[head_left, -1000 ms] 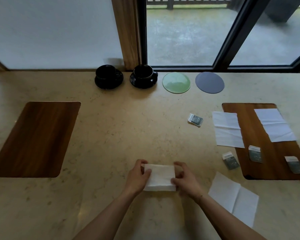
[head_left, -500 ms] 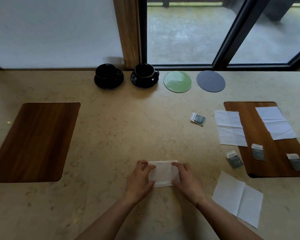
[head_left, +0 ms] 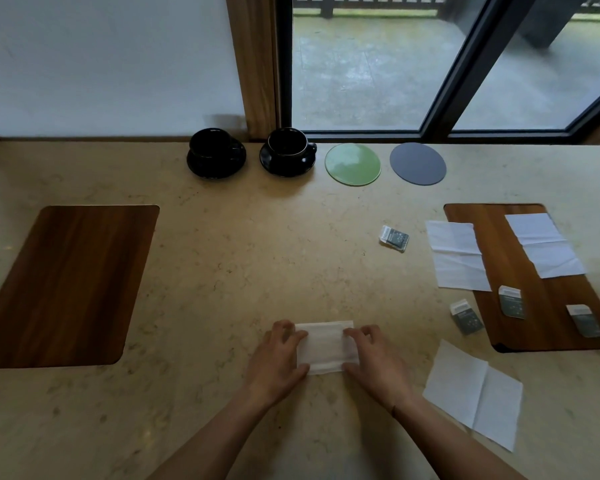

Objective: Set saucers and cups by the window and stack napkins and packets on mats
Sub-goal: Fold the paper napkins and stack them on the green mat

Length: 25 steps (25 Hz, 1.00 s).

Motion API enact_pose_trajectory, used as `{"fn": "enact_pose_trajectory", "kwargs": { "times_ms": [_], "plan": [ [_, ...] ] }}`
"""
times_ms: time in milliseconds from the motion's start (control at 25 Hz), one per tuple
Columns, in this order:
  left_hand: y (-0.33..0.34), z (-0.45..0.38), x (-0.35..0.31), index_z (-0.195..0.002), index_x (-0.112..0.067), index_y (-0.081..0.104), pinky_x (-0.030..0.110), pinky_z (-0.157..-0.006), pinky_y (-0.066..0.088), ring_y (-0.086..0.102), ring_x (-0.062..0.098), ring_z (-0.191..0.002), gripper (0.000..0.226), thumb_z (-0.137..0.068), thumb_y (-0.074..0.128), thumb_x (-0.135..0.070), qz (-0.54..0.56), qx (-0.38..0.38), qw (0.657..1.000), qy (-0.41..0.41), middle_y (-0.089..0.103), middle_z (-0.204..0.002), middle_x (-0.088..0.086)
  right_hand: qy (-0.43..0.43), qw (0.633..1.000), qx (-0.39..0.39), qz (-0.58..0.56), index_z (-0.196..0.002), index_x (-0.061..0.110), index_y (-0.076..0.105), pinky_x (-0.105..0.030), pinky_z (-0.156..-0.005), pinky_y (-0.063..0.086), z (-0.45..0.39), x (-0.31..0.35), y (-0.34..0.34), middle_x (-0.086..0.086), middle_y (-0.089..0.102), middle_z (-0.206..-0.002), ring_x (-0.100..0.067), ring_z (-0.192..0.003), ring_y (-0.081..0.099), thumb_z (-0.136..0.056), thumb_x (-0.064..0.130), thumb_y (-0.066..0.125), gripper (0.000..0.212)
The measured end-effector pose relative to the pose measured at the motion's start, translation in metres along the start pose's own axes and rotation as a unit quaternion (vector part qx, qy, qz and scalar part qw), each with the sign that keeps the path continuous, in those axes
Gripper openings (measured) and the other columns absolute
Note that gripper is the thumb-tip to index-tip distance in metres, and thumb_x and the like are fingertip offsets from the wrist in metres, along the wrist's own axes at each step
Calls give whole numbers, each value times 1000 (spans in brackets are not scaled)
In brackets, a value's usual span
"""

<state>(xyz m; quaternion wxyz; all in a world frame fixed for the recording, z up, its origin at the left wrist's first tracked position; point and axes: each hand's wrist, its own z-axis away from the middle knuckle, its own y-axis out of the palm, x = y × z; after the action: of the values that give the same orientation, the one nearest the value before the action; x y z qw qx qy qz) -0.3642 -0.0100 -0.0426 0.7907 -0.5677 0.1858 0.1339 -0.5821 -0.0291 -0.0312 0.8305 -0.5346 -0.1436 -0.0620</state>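
**Napkin being folded at the bench's near edge**

A folded napkin [head_left: 326,347] lies flat on the bench [head_left: 257,265], straight in front of the person and between both hands. The left hand [head_left: 278,358] covers its left end, fingers bent over the top corner and thumb at the bottom edge; the right hand [head_left: 371,358] mirrors it on the right end. Each hand grips an end lightly and presses it down, probably to flatten the crease and square the edges before the napkin goes to a mat.

Just right of the right forearm lies an open napkin [head_left: 473,393], likely next in line for folding. Beyond it, the right mat [head_left: 548,306] carries one open napkin [head_left: 542,245] and two packets [head_left: 512,301] [head_left: 586,320]. Another napkin [head_left: 459,256] overlaps that mat's left edge, and a third packet [head_left: 466,317] sits just off the same edge. A fourth packet [head_left: 394,238] lies apart on the bench. None of this is stacked yet, so the sorting looks barely begun.

The left mat [head_left: 66,285] lies well apart on the other side.

At the far edge, by the window [head_left: 361,64], two black cups [head_left: 215,143] [head_left: 288,142] stand upright on black saucers [head_left: 216,166] [head_left: 287,164], with a green disc [head_left: 353,164] and a grey disc [head_left: 418,163] in the same row. That part of the job seems done.
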Motion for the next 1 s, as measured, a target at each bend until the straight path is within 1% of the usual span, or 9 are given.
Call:
{"fn": "enact_pose_trajectory", "kwargs": {
  "times_ms": [240, 400, 520, 600, 800, 880, 1000],
  "plan": [
    [-4, 4, -8, -137, -33, 44, 29, -92, 49, 41, 12, -124, 59, -82, 60, -49, 10, -27, 1000, -5, 31, -142, -6, -9, 999, -10, -38, -139, 34, 38, -33, -86, 55, 7, -7, -8, 3, 35, -144, -16, -116, 51, -86, 48, 60, 60],
    [-1, 1, -29, -134, -33, 47, 28, -89, 50, 45, 12, -118, 54, -84, 60, -49, 11, -43, 999, 12, 35, -140, -6, -4, 998, -34, -54, -138, 35, 42, -35, -95, 50, 16, -25, -17, 3, 39, -145, -18, -122, 49, -87, 51, 58, 55],
    [7, 0, -57, -132, -31, 51, 30, -90, 49, 46, 14, -118, 51, -84, 62, -46, 14, -51, 998, 37, 39, -139, -6, -1, 997, -59, -56, -135, 36, 45, -35, -92, 52, 29, -53, -25, 3, 44, -140, -17, -119, 51, -88, 49, 57, 50],
    [15, 0, -79, -130, -29, 54, 32, -92, 47, 46, 15, -120, 49, -84, 62, -44, 19, -51, 997, 53, 43, -137, -4, 4, 996, -75, -52, -133, 37, 48, -31, -90, 51, 39, -77, -32, 3, 48, -136, -16, -118, 51, -89, 47, 57, 46],
    [43, -7, -134, -124, -25, 61, 31, -94, 44, 52, 19, -115, 45, -83, 63, -44, 16, -24, 996, 87, 53, -128, 1, 33, 994, -93, -56, -127, 38, 54, -28, -89, 50, 66, -146, -52, 3, 55, -131, -15, -115, 53, -90, 41, 60, 38],
    [55, -8, -159, -125, -27, 60, 30, -94, 44, 53, 17, -113, 45, -84, 61, -47, 18, -7, 996, 85, 55, -125, -1, 42, 993, -94, -49, -127, 39, 55, -26, -88, 49, 77, -172, -58, 6, 55, -129, -12, -113, 52, -90, 41, 60, 37],
    [73, -8, -191, -127, -31, 55, 29, -92, 44, 51, 13, -109, 46, -87, 55, -52, 20, 45, 996, 73, 54, -123, -5, 51, 993, -100, -34, -128, 40, 55, -25, -91, 48, 90, -205, -64, 8, 54, -130, -11, -115, 51, -91, 38, 60, 37]
  ]
}}
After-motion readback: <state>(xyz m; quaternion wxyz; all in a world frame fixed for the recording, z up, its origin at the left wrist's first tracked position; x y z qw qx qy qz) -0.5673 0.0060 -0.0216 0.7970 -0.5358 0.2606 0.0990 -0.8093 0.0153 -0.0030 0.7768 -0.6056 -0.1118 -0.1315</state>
